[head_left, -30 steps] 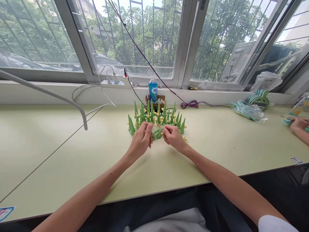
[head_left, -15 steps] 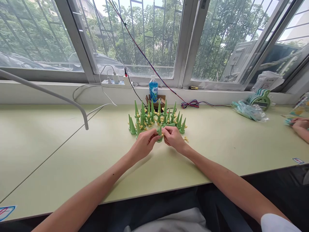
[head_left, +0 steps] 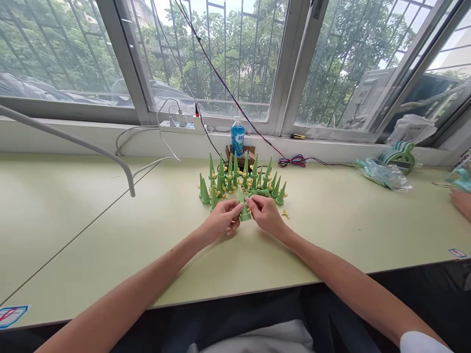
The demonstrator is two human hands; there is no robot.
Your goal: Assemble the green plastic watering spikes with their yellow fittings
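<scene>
My left hand [head_left: 225,217] has its thumb and fingers closed on a green cone-shaped piece [head_left: 245,214], which leans with its tip up and to the left. Pinched against the cone's right side are the fingers of my right hand [head_left: 265,212]; a bit of yellow, seemingly a small yellow piece, shows at them, mostly hidden. Just beyond both hands, several more green cones [head_left: 280,196] stand upright in a cluster, with small yellow pieces on and among them. A loose yellow piece [head_left: 286,214] lies to the right of my right hand.
Behind the cones stand a blue bottle [head_left: 237,139] and a small cardboard box [head_left: 251,150]. A bundled cable [head_left: 292,161] and plastic-wrapped items [head_left: 384,174] lie toward the back right. A grey tube [head_left: 91,139] crosses the left side. Another person's hand [head_left: 460,200] is at the right edge.
The green cone has tilted from nearly upright, its tip now leaning left and its base showing more. My left fingers have shifted on it. The other person's hand has moved toward the edge.
</scene>
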